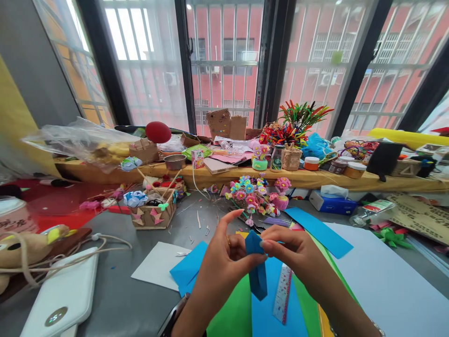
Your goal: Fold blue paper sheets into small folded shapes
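Note:
A folded strip of blue paper (258,280) hangs upright between my hands, its lower end bent into a loop-like shape. My left hand (233,250) pinches it from the left, thumb across its front and index finger raised. From the right, my right hand (286,243) grips its upper edge between thumb and fingertips. Below lies a printed ruler (282,295) on a blue sheet (264,318), with a green sheet (228,311) under that. Left of my left hand are a blue paper piece (191,264) and a white sheet (156,267).
A cardboard box (154,216) with paper flowers stands left of a bunch of crocheted flowers (250,194). A white power bank (66,290) with a cable lies at left. At right are a blue strip (319,231), a large white sheet (393,276) and a clear bottle (373,213).

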A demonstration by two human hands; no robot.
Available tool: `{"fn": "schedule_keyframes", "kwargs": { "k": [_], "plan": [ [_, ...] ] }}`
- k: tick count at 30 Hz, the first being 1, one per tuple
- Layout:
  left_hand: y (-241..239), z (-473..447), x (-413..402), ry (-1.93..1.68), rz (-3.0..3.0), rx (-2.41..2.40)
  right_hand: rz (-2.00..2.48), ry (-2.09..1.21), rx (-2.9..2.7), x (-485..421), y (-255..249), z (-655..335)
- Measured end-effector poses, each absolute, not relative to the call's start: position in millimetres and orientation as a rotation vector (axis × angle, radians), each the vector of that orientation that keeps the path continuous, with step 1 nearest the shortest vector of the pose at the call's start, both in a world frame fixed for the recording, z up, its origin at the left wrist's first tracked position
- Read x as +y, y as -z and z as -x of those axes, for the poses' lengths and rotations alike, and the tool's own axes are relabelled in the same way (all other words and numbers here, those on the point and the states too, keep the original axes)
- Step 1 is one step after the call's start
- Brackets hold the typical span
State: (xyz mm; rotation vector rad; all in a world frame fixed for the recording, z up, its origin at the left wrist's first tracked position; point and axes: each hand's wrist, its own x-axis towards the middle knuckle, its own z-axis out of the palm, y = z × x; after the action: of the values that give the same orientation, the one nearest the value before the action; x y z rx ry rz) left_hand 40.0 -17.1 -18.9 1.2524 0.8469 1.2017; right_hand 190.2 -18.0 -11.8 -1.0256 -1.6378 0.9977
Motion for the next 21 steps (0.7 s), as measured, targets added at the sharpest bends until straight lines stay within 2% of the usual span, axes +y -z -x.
{"fn": "schedule_keyframes", "kwargs": {
  "k": [21],
  "plan": [
    [14,-39,-19,-1.131,-1.305,0.952,1.049,-1.039,-1.501,-17,23,-177]
  ]
}}
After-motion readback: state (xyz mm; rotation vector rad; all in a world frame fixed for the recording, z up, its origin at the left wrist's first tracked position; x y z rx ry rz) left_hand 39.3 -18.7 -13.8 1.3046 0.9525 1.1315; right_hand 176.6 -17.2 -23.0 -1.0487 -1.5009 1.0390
